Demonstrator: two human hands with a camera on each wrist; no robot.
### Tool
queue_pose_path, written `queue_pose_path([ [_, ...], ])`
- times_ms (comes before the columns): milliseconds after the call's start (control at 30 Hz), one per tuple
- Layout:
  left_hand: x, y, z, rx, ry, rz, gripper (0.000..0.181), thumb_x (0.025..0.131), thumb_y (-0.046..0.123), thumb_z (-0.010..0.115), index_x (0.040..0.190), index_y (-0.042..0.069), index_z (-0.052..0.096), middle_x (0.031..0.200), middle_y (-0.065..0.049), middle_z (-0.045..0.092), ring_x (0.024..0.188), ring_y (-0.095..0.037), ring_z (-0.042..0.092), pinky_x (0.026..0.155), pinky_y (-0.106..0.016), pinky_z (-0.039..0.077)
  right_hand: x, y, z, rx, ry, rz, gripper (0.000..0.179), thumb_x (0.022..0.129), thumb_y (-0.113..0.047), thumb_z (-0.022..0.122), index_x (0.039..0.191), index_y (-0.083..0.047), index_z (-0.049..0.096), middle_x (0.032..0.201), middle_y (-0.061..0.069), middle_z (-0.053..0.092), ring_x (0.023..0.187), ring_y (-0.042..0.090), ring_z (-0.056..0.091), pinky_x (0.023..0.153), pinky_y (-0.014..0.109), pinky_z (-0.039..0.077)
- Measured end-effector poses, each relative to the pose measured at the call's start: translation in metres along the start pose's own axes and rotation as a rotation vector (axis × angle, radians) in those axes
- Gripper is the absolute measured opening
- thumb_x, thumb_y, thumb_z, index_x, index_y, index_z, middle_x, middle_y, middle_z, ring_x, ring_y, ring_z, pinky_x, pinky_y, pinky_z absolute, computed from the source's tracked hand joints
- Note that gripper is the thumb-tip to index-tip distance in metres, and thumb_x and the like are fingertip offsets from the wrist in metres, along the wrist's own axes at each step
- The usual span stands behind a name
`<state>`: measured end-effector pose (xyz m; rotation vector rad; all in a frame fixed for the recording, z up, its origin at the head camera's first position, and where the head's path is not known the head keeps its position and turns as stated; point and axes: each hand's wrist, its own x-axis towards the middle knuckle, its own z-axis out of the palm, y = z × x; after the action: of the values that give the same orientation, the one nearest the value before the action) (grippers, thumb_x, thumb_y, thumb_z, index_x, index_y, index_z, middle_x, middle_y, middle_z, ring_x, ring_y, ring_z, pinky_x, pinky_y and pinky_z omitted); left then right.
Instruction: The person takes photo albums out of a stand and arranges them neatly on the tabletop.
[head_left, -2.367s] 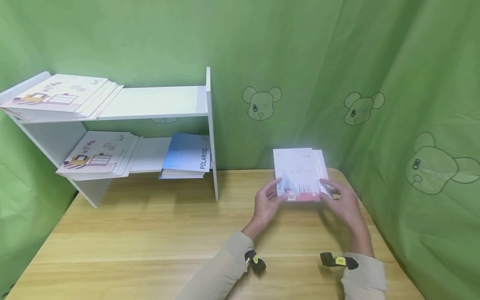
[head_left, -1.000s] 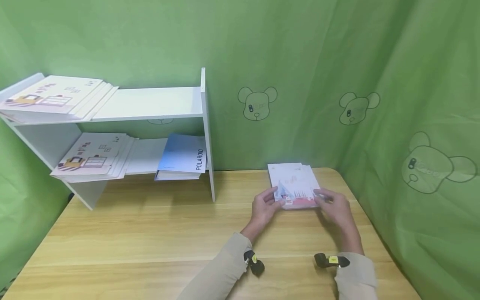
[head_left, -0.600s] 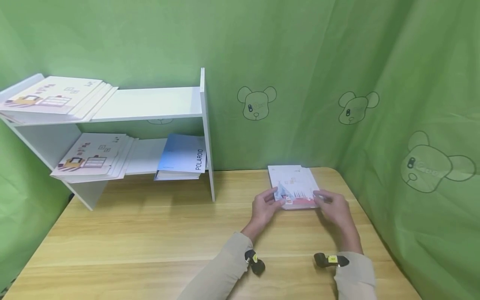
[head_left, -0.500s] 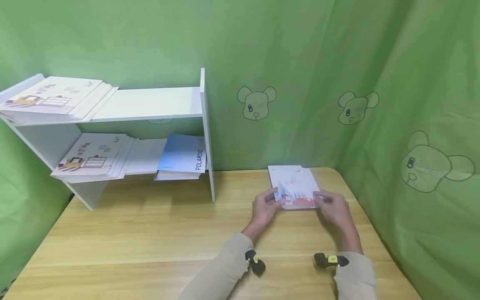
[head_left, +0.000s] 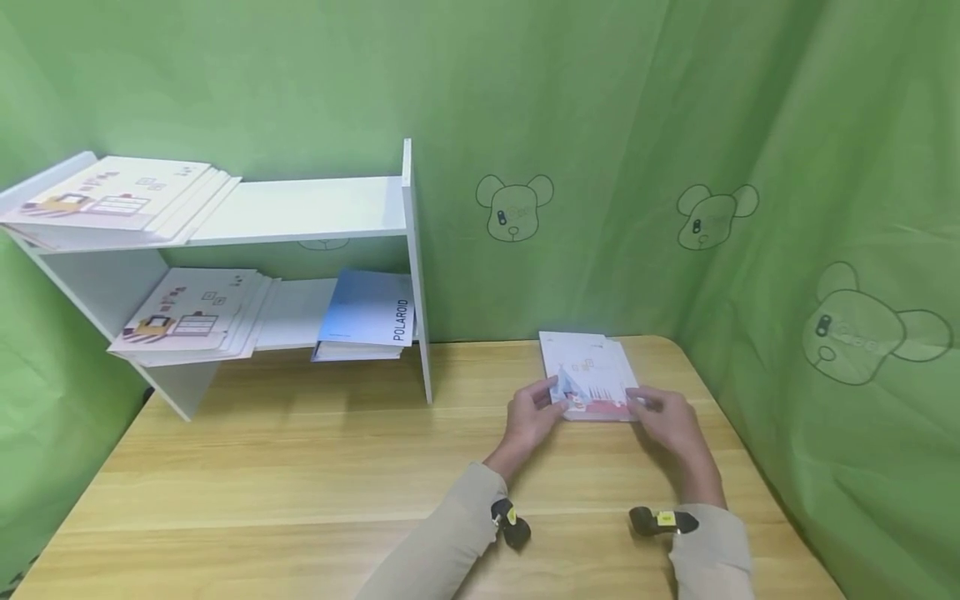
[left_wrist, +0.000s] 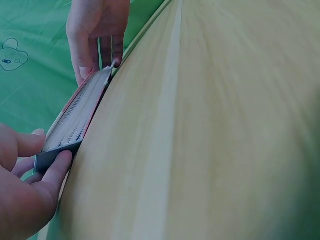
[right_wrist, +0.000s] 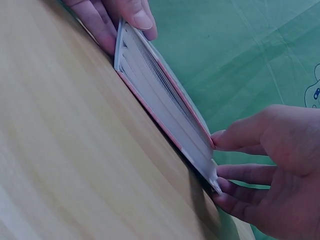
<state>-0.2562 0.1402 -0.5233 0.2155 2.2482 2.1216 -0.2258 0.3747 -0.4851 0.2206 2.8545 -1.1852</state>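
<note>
In the head view, a white photo album (head_left: 585,357) with a blue and pink picture lies low at the table's back right corner. A pale strip shows along its right side. My left hand (head_left: 529,418) grips its left side, and my right hand (head_left: 669,419) holds its right side. In the left wrist view, thumb and fingers of the left hand (left_wrist: 27,187) pinch the album's dark spine, beside its page edges (left_wrist: 75,117). In the right wrist view, the thumb of my right hand (right_wrist: 280,162) is on the cover's edge, with fingers at the lower corner.
A white two-tier shelf (head_left: 315,208) stands at the back left. Illustrated books lie on its upper (head_left: 112,196) and lower (head_left: 187,317) tiers. A blue POLAROID album (head_left: 367,308) sits at the lower right. Green curtain (head_left: 600,125) borders the wooden table (head_left: 300,475).
Over two seconds ago the album was higher and tilted up in both hands. It has come down to the table with my grip kept. In the last half second the hands barely move.
</note>
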Motion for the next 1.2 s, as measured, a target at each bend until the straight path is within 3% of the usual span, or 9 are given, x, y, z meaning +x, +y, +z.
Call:
queue_pose_path([
  [367, -0.001, 0.003, -0.003, 0.006, 0.003, -0.020, 0.049, 0.089, 0.004, 0.077, 0.136, 0.005, 0.064, 0.133, -0.016, 0.066, 0.120, -0.030, 0.066, 0.098, -0.030, 0.057, 0.000, -0.003, 0.002, 0.000, -0.012, -0.011, 0.047, 0.105, -0.027, 0.057, 0.141, 0.003, 0.057, 0.149, 0.035, 0.043, 0.139, 0.056, 0.036, 0.115, 0.070, 0.029],
  [633, -0.002, 0.004, -0.006, 0.038, -0.040, -0.020, 0.052, 0.089, 0.001, 0.075, 0.139, 0.004, 0.061, 0.133, -0.017, 0.066, 0.121, -0.029, 0.065, 0.097, -0.028, 0.057, -0.001, -0.003, 0.004, 0.022, -0.025, 0.000, 0.048, 0.105, -0.026, 0.057, 0.145, 0.000, 0.054, 0.150, 0.037, 0.039, 0.138, 0.057, 0.036, 0.115, 0.070, 0.029],
  [933, -0.005, -0.002, -0.007, 0.032, -0.066, -0.010, 0.053, 0.091, 0.000, 0.073, 0.141, 0.002, 0.057, 0.133, -0.020, 0.064, 0.117, -0.028, 0.067, 0.092, -0.024, 0.058, -0.003, 0.001, 0.004, 0.021, 0.006, -0.048, 0.048, 0.104, -0.020, 0.059, 0.145, 0.003, 0.052, 0.148, 0.037, 0.042, 0.135, 0.056, 0.040, 0.114, 0.069, 0.031],
  [1200, -0.011, 0.010, -0.011, 0.022, -0.108, -0.028, 0.053, 0.094, 0.003, 0.071, 0.144, 0.007, 0.056, 0.143, -0.018, 0.059, 0.119, -0.029, 0.066, 0.088, -0.025, 0.060, -0.001, -0.004, -0.001, 0.037, 0.028, -0.020, 0.051, 0.105, -0.027, 0.057, 0.149, -0.002, 0.049, 0.150, 0.035, 0.042, 0.136, 0.056, 0.039, 0.113, 0.072, 0.030],
])
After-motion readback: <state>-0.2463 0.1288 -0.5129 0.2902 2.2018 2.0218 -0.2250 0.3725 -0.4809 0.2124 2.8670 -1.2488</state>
